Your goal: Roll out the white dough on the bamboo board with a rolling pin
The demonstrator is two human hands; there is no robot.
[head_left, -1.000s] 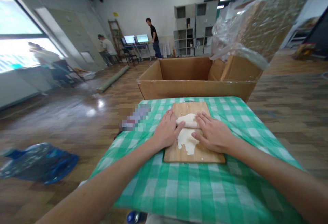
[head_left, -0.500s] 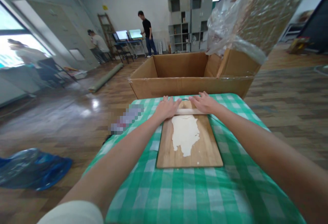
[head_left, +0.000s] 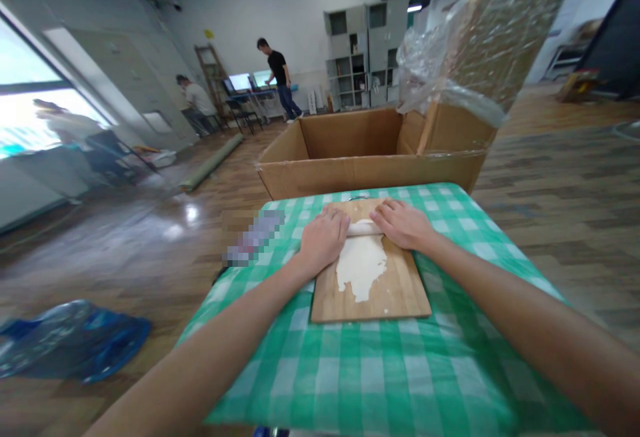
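Wood underlies it all: one bamboo cutting board (head_left: 400, 297) lies at the middle of our worktop (head_left: 350, 370), which wears one green-and-white checked cloth. On the board is one flattened sheet of white dough (head_left: 361, 267), ragged at its six o'clock edge. At the sheet's twelve o'clock edge sits one pale roller (head_left: 365, 228), lying across from nine to three. Our left hand (head_left: 323, 240) covers its nine o'clock end and our right hand (head_left: 403, 223) its three o'clock end, each grip curled loosely over the roller, palm down. Beyond the worktop at twelve o'clock stands one open cardboard box (head_left: 360, 170), with one plastic-wrapped slab (head_left: 480, 43) leaning at its two o'clock corner. One blue bag (head_left: 75, 343) lies on the floor at nine o'clock. Two people (head_left: 277, 80) are by the monitors at eleven o'clock.
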